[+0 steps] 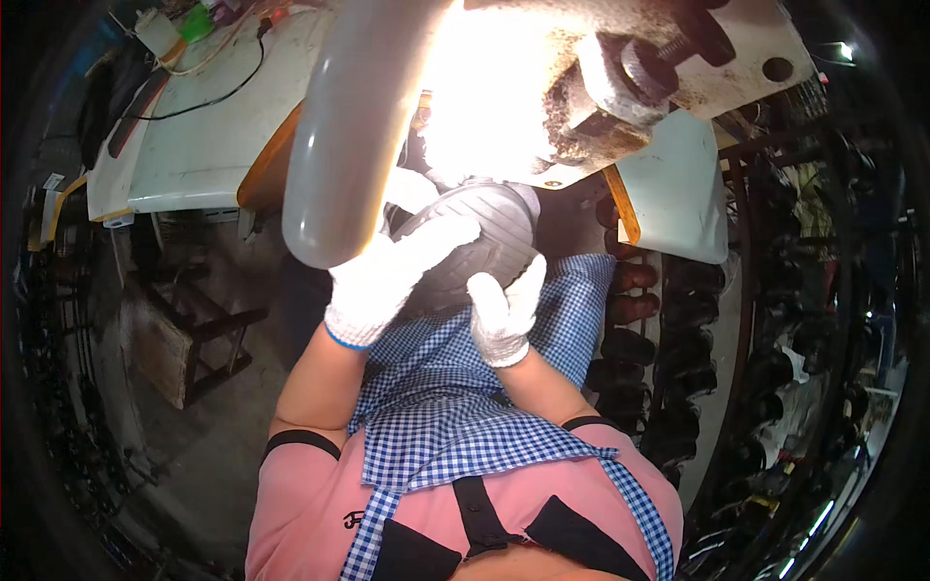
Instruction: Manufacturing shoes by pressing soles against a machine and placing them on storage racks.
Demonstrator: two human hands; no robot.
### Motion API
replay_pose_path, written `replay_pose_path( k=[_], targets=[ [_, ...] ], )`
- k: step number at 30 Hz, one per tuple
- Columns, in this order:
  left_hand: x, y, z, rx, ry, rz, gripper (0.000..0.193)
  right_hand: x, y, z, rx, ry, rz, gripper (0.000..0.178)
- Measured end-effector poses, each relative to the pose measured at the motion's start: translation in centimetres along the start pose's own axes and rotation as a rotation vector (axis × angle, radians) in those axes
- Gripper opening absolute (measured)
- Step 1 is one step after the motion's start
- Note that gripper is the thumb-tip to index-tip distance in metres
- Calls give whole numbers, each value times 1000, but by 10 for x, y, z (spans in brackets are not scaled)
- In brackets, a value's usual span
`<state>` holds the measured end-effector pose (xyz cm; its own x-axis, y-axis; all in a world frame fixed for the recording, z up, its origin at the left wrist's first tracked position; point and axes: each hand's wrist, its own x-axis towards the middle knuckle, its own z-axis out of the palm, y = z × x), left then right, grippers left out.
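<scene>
A dark grey shoe point(484, 225), its ribbed sole turned up toward me, is held just under the machine head point(610, 92). My left hand point(392, 261), in a white knit glove with a blue cuff edge, grips the shoe's left side, the fingers lying across the sole. On the other side my right hand point(507, 308), also gloved in white, pinches the near right edge between thumb and fingers. Glare from the machine's lamp washes out the area above the shoe, and the shoe's underside is hidden.
A rounded grey machine arm point(344, 145) hangs close above my left hand. White worktops point(213, 145) point(673, 184) lie on both sides, the left one with a black cable point(232, 95). A wooden stool point(165, 339) stands at left. Racks with dark shoes point(683, 353) line the right.
</scene>
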<state>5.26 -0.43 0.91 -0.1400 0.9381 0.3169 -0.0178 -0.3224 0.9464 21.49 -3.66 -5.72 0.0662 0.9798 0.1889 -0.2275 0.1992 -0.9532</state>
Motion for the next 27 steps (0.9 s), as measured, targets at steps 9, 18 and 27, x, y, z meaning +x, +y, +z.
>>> replay_pose_path(
  k=[9, 18, 27],
  targets=[
    [-2, 0, -10, -90, 90, -84, 30, 1, -2, 5, -53, -56, -21, 51],
    [-11, -5, -3, -348, 136, -293, 36, 42, -24, -23, -607, -219, -421, 52],
    [-16, -15, -7, -57, -132, -267, 63, 57, -24, -45, -691, -257, -533, 54]
  ],
)
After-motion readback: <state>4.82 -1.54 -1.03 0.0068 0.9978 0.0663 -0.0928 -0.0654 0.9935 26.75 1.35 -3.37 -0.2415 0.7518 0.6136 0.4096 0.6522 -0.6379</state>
